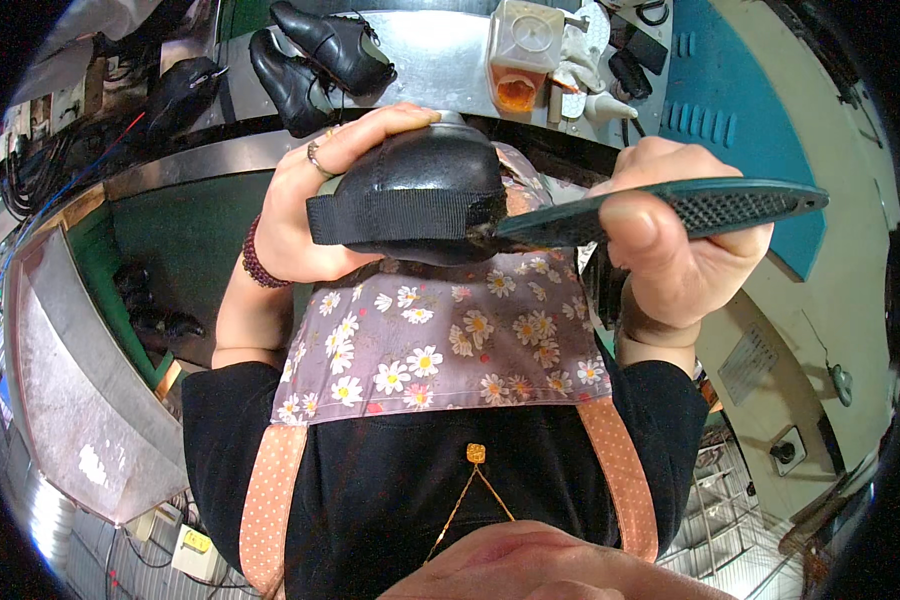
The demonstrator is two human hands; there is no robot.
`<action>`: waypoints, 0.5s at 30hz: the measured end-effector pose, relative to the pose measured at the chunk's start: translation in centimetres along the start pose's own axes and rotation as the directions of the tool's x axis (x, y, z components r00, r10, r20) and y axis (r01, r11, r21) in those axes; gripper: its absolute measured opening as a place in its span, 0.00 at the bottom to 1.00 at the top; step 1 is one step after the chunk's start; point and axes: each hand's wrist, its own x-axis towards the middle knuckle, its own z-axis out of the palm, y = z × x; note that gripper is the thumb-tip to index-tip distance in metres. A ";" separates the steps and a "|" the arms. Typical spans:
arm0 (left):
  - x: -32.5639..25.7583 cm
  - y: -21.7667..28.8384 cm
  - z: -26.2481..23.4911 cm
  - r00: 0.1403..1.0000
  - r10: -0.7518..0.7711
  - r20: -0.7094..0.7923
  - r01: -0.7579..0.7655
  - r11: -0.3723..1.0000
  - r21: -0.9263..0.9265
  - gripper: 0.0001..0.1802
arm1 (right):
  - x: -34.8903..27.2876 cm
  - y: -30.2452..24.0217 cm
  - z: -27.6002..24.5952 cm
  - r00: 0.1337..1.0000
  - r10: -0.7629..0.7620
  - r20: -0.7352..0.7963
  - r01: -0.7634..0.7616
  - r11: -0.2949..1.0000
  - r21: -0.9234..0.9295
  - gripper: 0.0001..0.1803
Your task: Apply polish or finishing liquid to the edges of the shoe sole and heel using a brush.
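My left hand (315, 185) is wrapped around a black leather shoe (425, 165), held in front of my chest. A ribbed black band (395, 216) runs across the shoe. In my right hand (675, 240) is a dark green plastic handle (740, 203) with a lattice grip and a hole at its end, gripped between thumb and fingers. It looks like a brush. Its narrow, brownish tip meets the shoe's right end, where bristles cannot be clearly made out. A pair of black lace-up shoes (335, 55) lies on the metal bench beyond my hands.
On the bench (430, 50) stands a translucent container (525, 50) with orange stuff at its base. White and black items lie beside it, including a white nozzle-shaped piece (610, 107). A teal panel (740, 120) is at the right, a grey metal machine part (80, 370) at the left.
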 end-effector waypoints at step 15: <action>0.1 0.2 0.8 0.999 -0.041 -0.019 0.041 0.999 -0.019 0.45 | -0.4 -0.2 0.1 0.997 0.055 -0.060 -0.059 0.996 -0.065 0.19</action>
